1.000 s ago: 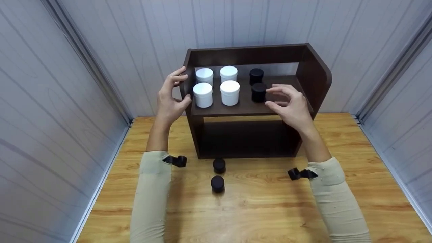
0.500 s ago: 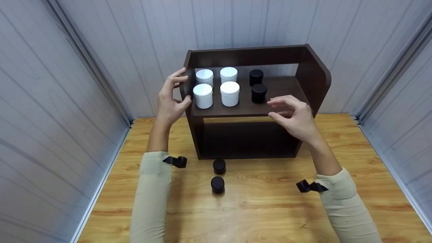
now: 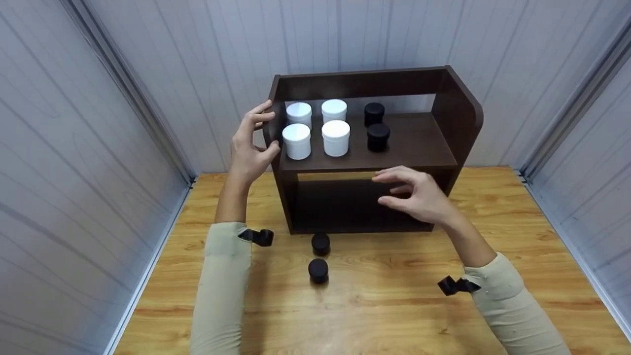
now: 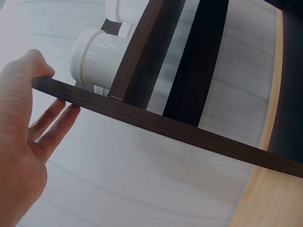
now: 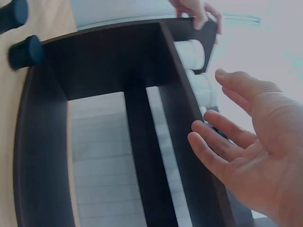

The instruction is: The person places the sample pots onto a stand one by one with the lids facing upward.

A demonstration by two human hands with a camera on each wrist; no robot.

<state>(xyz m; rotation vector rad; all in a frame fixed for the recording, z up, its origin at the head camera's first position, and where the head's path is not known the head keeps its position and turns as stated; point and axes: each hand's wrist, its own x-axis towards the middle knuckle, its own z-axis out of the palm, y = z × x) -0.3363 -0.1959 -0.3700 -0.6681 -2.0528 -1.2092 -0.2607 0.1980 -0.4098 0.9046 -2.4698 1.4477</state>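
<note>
My left hand holds the left side panel of a dark brown two-tier shelf, the thumb on one face and fingers on the other, as the left wrist view also shows. In front of the shelf's lower compartment hovers my right hand, fingers spread from the thumb, holding nothing. On the upper tier stand several white lidded jars at the left. Two smaller black jars stand right of them, one behind the other. Two more black jars sit on the table before the shelf.
A wood-grain tabletop carries the shelf. Pale grey panel walls rise at the left, right and back. The shelf's right side panel stands beyond my right hand.
My right hand has moved away from the front black jar on the upper tier, down and toward me. My left hand stays on the side panel.
</note>
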